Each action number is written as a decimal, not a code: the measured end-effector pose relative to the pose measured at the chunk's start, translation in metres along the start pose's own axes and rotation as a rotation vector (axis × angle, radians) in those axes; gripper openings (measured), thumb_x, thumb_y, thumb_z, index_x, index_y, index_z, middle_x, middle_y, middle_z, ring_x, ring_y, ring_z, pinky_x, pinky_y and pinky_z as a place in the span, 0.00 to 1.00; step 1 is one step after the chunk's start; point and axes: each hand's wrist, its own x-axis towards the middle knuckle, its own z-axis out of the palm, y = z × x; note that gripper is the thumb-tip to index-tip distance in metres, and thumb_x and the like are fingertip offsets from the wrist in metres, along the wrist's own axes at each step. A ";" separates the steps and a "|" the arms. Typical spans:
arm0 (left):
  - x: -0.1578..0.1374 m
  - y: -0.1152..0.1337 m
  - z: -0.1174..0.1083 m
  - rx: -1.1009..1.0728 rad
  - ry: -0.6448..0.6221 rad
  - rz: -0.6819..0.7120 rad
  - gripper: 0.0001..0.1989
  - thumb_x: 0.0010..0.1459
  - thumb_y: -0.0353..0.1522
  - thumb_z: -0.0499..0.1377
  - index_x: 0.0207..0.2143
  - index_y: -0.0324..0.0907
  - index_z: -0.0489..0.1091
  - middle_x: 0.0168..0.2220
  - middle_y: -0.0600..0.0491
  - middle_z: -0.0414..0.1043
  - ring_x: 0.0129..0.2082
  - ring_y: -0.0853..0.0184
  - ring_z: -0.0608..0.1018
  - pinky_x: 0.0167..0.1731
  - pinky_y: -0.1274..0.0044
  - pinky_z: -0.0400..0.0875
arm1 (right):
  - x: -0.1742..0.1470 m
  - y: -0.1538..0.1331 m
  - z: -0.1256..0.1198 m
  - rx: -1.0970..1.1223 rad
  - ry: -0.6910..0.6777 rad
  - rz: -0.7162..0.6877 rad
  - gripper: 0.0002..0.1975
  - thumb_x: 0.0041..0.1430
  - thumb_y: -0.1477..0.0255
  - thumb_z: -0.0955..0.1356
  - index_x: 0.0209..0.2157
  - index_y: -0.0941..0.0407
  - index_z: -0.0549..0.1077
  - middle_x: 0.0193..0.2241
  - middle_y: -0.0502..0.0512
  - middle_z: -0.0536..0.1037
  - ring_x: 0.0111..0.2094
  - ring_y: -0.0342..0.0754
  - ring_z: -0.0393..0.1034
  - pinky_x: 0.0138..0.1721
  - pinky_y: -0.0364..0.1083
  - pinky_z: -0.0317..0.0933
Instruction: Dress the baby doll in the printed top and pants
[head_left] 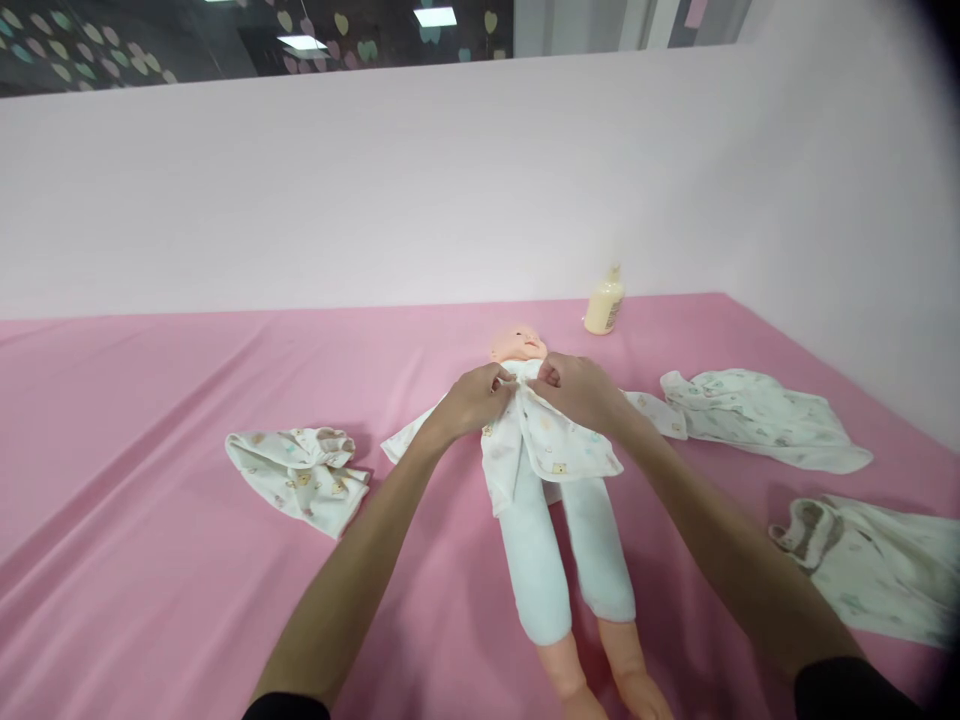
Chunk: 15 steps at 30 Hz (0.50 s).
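A baby doll (559,655) lies on its back on the pink sheet, its head away from me and its legs toward me. It wears a white printed baby jacket (562,440), whose front hangs apart below the chest. My left hand (480,396) pinches one front edge near the neck. With fingers closed, my right hand (574,388) grips the other edge, close beside the left. Whatever fastening lies between the fingertips is too small to make out. White cloth covers the doll's legs down to the shins.
A folded printed garment (304,475) lies to the left. On the right are a crumpled printed garment (765,415) and another one (881,565) nearer me. A pale yellow pump bottle (604,303) stands at the back by the white wall (337,200). The pink sheet (150,600) has creases.
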 end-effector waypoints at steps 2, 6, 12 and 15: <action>-0.006 0.003 -0.007 0.147 -0.070 0.005 0.08 0.51 0.38 0.61 0.31 0.44 0.74 0.27 0.53 0.72 0.24 0.66 0.70 0.23 0.76 0.56 | -0.011 -0.009 -0.002 -0.027 -0.062 -0.004 0.13 0.59 0.62 0.66 0.26 0.54 0.64 0.25 0.50 0.74 0.27 0.46 0.65 0.26 0.45 0.52; -0.015 0.005 -0.014 0.248 -0.161 0.030 0.10 0.47 0.36 0.63 0.19 0.44 0.68 0.18 0.55 0.65 0.19 0.68 0.65 0.22 0.75 0.50 | -0.025 -0.019 0.004 -0.032 -0.179 0.016 0.10 0.57 0.64 0.67 0.28 0.54 0.65 0.29 0.52 0.74 0.30 0.48 0.66 0.28 0.46 0.54; -0.025 0.008 -0.012 0.331 -0.226 0.012 0.10 0.48 0.37 0.61 0.20 0.44 0.65 0.18 0.54 0.67 0.19 0.66 0.68 0.21 0.75 0.50 | -0.037 -0.027 0.015 -0.213 -0.174 0.030 0.05 0.54 0.75 0.64 0.33 0.55 0.62 0.33 0.57 0.72 0.31 0.51 0.65 0.28 0.47 0.50; -0.033 0.007 -0.010 0.407 -0.106 0.034 0.09 0.48 0.40 0.62 0.28 0.45 0.68 0.26 0.53 0.72 0.25 0.63 0.70 0.23 0.76 0.51 | -0.040 -0.026 0.014 -0.205 -0.173 -0.015 0.05 0.54 0.77 0.62 0.30 0.54 0.59 0.31 0.56 0.71 0.29 0.49 0.64 0.26 0.47 0.48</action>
